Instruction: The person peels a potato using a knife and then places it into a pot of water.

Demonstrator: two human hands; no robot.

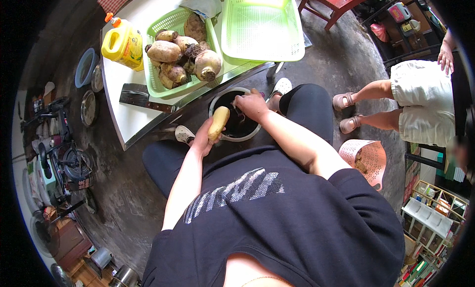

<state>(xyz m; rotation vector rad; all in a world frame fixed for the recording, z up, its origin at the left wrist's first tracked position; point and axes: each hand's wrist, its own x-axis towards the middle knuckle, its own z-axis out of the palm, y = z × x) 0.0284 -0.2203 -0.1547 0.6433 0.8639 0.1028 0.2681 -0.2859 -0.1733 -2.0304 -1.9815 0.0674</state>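
My left hand (pixel 206 137) grips a peeled, pale yellow lotus root segment (pixel 219 123) over the left side of a round bin (pixel 252 135) with a dark inside. Over the bin's far right edge, my right hand (pixel 253 105) is closed around a small tool with a purple end (pixel 262 95); my fingers hide most of it. Pale thin strips (pixel 242 119) show against the dark inside. Beyond the bin, a green plastic basket (pixel 153 84) on the white table holds several unpeeled, muddy lotus root segments (pixel 165 51).
A cleaver (pixel 137 97) lies near the edge of the white table (pixel 122 118). A yellow jug (pixel 124 43) and a second green basket (pixel 263 27) are also there. At right stand a person in white shorts (pixel 423 101) and a pink perforated basket (pixel 373 162).
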